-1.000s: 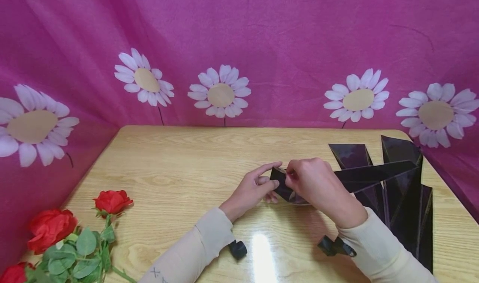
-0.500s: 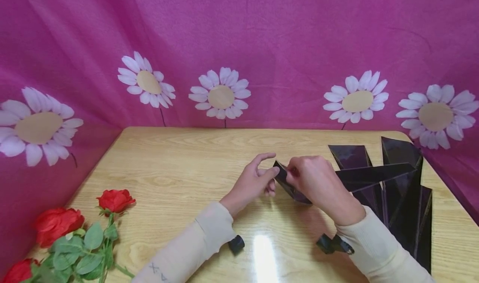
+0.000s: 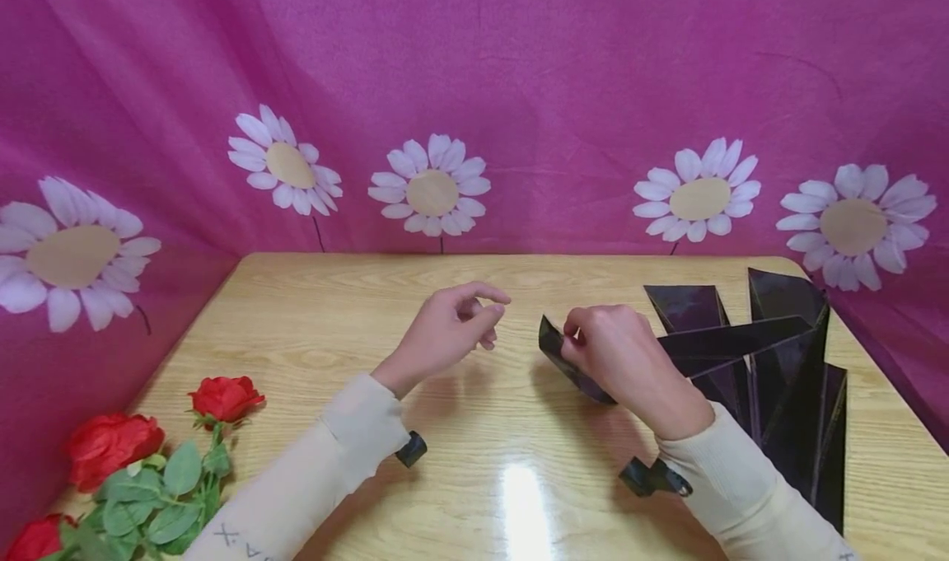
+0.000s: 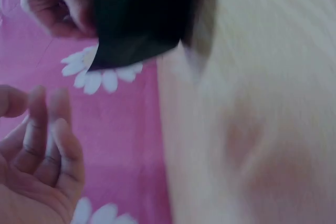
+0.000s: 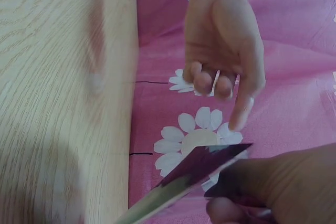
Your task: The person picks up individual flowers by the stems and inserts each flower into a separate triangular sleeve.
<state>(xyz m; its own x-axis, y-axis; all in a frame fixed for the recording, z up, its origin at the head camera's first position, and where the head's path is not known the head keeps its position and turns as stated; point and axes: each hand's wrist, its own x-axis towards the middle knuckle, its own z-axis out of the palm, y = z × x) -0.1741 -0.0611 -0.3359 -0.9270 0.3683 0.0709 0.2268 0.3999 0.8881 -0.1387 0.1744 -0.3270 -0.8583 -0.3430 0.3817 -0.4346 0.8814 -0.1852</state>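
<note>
A dark, glossy sheet of wrapping paper [image 3: 556,349] is pinched near its upper edge by my right hand [image 3: 626,367], whose knuckles hide part of it. Its free end points left and tilts up above the table; in the left wrist view the sheet [image 4: 142,22] shows a flat black face. My left hand [image 3: 445,330] hovers to the left, apart from the paper, fingers loosely bent and holding nothing. From the right wrist camera, the left hand [image 5: 223,40] faces the sheet's purplish pointed corner [image 5: 210,156].
More dark sheets [image 3: 786,413] with thin gold lines lie overlapping on the table's right side, and a black strip [image 3: 734,338] crosses them. Red roses [image 3: 226,399] with green leaves [image 3: 174,511] lie at the front left. A pink cloth [image 3: 549,75] with daisies hangs behind the wooden table [image 3: 334,314].
My left hand has let go of the paper's end and moved away to the left. The right hand still pinches the sheet in nearly the same place.
</note>
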